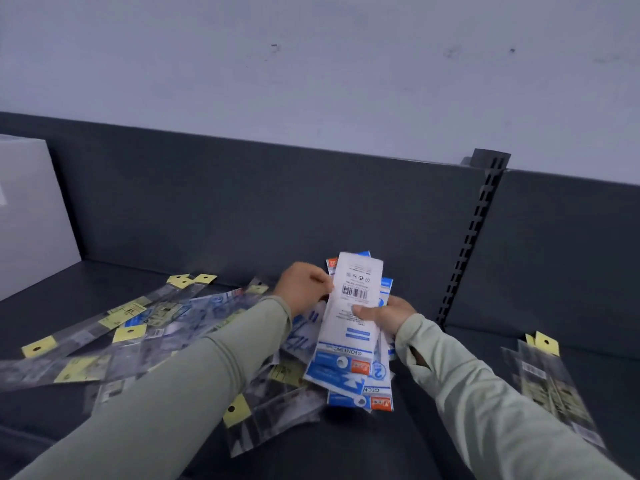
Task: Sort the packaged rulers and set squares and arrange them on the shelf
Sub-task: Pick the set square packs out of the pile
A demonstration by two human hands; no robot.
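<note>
Nearest, the left sleeve (pixel 166 375) and right sleeve (pixel 485 393), both pale green, are stretched forward over a dark grey shelf (pixel 346 445), which is backed by a dark panel (pixel 277 202) and crossed by a slotted upright (pixel 481 230). A white box (pixel 31 209) is stood at the shelf's far left. A loose heap of clear ruler packs (pixel 104 327) with yellow tags is spread beneath the left forearm, and a smaller pile of ruler packs (pixel 550 382) is laid well apart at the right. Between them, a stack of blue-and-white packs (pixel 349 358) is held tilted by the right hand (pixel 388 313), thumb pressed on the front, fingers curled behind. The top pack (pixel 356 289), barcode side up, is pinched at its left edge by the fingers of the left hand (pixel 304 285).
</note>
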